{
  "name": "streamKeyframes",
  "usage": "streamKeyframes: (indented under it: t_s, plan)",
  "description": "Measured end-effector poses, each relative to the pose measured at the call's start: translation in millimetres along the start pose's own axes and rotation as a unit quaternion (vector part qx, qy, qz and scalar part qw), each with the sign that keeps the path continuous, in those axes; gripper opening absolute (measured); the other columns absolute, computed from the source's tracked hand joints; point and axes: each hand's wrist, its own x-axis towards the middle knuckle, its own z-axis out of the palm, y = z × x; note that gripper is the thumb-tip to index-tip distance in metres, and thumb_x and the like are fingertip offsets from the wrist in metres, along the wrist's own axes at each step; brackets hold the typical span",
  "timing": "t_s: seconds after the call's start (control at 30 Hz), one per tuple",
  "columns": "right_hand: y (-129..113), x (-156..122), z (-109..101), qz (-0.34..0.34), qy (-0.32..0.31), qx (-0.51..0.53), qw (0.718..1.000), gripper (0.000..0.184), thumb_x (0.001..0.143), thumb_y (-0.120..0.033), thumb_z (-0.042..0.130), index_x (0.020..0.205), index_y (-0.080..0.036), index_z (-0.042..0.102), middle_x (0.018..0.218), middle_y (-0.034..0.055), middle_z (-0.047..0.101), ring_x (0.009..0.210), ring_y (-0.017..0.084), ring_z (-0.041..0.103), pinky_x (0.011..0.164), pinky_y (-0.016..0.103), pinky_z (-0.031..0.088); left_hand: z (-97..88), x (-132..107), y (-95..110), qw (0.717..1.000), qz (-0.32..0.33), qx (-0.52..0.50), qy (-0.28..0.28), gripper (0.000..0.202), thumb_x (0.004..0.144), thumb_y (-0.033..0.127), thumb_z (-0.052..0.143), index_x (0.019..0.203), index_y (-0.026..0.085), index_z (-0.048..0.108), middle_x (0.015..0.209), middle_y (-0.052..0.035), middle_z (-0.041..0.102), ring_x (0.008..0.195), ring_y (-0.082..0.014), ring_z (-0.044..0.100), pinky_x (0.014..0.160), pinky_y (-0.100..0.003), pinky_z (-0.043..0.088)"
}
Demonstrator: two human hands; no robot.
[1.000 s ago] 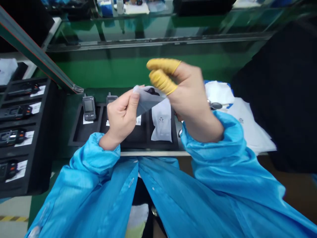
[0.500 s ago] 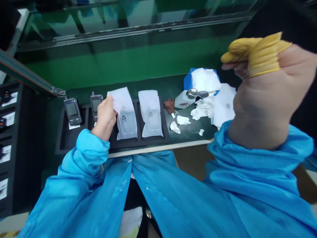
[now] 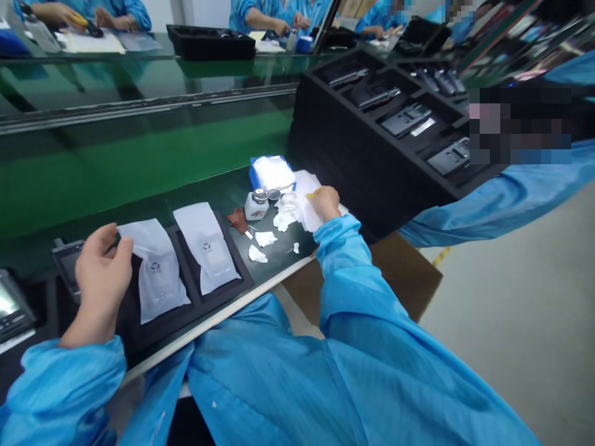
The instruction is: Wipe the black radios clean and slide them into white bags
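Note:
My left hand [image 3: 105,266] is beside the top corner of a frosted white plastic bag [image 3: 162,279], its thumb and fingers bent and slightly apart. That bag lies in a black foam tray [image 3: 246,282], its lower part filled out by something hidden inside. A second frosted bag [image 3: 207,251] lies in the compartment to its right. Left of my hand, a dark handheld device with a screen [image 3: 69,263] is partly covered by the hand. My right hand [image 3: 326,202], with yellow finger covers, is closed at the loose white bags [image 3: 309,217]; its fingertips press on one.
A blue box of white sheets [image 3: 274,173], a white bottle with a metal lid [image 3: 256,205], a brown scrap [image 3: 238,220] and torn white bits [image 3: 266,238] lie mid-bench. Stacked black foam trays [image 3: 353,155] hold devices at right, near a co-worker's sleeve [image 3: 493,201]. A cardboard box [image 3: 395,266] stands below.
The view has swung right. My right hand has come down from the air onto the loose white bags. My left hand has loosened from the bag's top edge.

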Motion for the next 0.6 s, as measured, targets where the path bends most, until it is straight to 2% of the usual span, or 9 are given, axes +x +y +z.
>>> streamKeyframes:
  t_s: [0.1, 0.13, 0.23, 0.3, 0.4, 0.47, 0.53, 0.6]
  plan:
    - [4.4, 0.1, 0.1, 0.037, -0.005, 0.035, 0.999, 0.04, 0.091, -0.041, 0.057, 0.124, -0.018, 0.055, 0.125, 0.0075, 0.059, 0.107, 0.019, 0.06, 0.091, 0.042, 0.054, -11.6, -8.4, 4.9, 0.997, 0.052, 0.043, 0.031, 0.048, 0.069, 0.033, 0.066, 0.115, 0.019, 0.065, 0.126, -0.01, 0.066, 0.12, -0.0366, 0.059, 0.105, -0.056, 0.046]
    - [4.1, -0.2, -3.9, 0.042, 0.004, 0.049, 0.998, 0.04, 0.091, -0.042, 0.057, 0.124, -0.019, 0.055, 0.125, 0.0074, 0.059, 0.107, 0.019, 0.06, 0.09, 0.042, 0.054, -15.2, -11.9, 7.0, 0.997, 0.064, 0.048, 0.024, 0.049, 0.071, 0.036, 0.065, 0.118, 0.021, 0.064, 0.128, -0.0087, 0.065, 0.121, -0.0367, 0.058, 0.105, -0.056, 0.046]
    - [-4.2, -7.1, -24.9, 0.034, 0.051, 0.1, 0.993, 0.026, 0.092, -0.029, 0.054, 0.111, -0.012, 0.061, 0.114, 0.0116, 0.063, 0.105, 0.021, 0.061, 0.092, 0.04, 0.051, -21.7, -22.3, 14.1, 0.997, 0.075, 0.016, 0.005, 0.044, 0.074, 0.039, 0.066, 0.116, 0.026, 0.064, 0.131, -0.0055, 0.063, 0.124, -0.0356, 0.056, 0.108, -0.053, 0.044]
    - [-18.2, -20.3, -42.3, 0.0, 0.075, 0.138, 0.988, 0.017, 0.09, -0.017, 0.048, 0.099, -0.012, 0.061, 0.102, 0.0105, 0.065, 0.1, 0.02, 0.062, 0.089, 0.036, 0.05, -20.4, -27.8, 19.2, 0.997, 0.07, -0.031, -0.029, 0.039, 0.074, 0.038, 0.067, 0.111, 0.028, 0.065, 0.13, -0.0041, 0.064, 0.125, -0.0325, 0.056, 0.11, -0.05, 0.043]
    - [-54.5, -58.4, -63.3, -0.127, 0.063, 0.231, 0.962, 0.012, 0.086, -0.015, 0.047, 0.09, -0.018, 0.057, 0.089, 0.002, 0.063, 0.087, 0.014, 0.061, 0.079, 0.029, 0.049, -10.6, -33.9, 27.3, 0.988, 0.04, -0.123, -0.081, 0.036, 0.069, 0.04, 0.073, 0.1, 0.024, 0.067, 0.115, -0.0071, 0.07, 0.114, -0.0305, 0.062, 0.106, -0.049, 0.046]
    - [-86.6, -96.2, -68.1, -0.288, 0.016, 0.33, 0.899, 0.003, 0.083, -0.022, 0.052, 0.084, -0.021, 0.055, 0.087, 0.0016, 0.061, 0.082, 0.015, 0.059, 0.076, 0.03, 0.049, -2.4, -37.1, 32.5, 0.97, 0.005, -0.195, -0.146, 0.041, 0.065, 0.045, 0.077, 0.096, 0.02, 0.069, 0.107, -0.01, 0.072, 0.108, -0.0293, 0.065, 0.103, -0.047, 0.047]
    - [-120.3, -140.4, -63.2, -0.427, -0.026, 0.327, 0.843, 0.005, 0.081, -0.027, 0.054, 0.078, -0.023, 0.054, 0.087, 0.0034, 0.059, 0.085, 0.018, 0.058, 0.074, 0.033, 0.049, 3.2, -39.2, 35.9, 0.928, -0.047, -0.288, -0.231, 0.053, 0.062, 0.054, 0.08, 0.1, 0.018, 0.069, 0.109, -0.0129, 0.071, 0.11, -0.0289, 0.065, 0.099, -0.044, 0.049]
    - [-150.2, -184.9, -50.4, -0.532, -0.071, 0.252, 0.805, 0.007, 0.083, -0.027, 0.053, 0.077, -0.024, 0.056, 0.088, 0.0064, 0.059, 0.091, 0.022, 0.056, 0.081, 0.038, 0.049, 4.2, -39.7, 35.9, 0.872, -0.1, -0.371, -0.303, 0.065, 0.057, 0.062, 0.081, 0.103, 0.018, 0.068, 0.111, -0.0143, 0.071, 0.109, -0.0305, 0.065, 0.09, -0.042, 0.053]
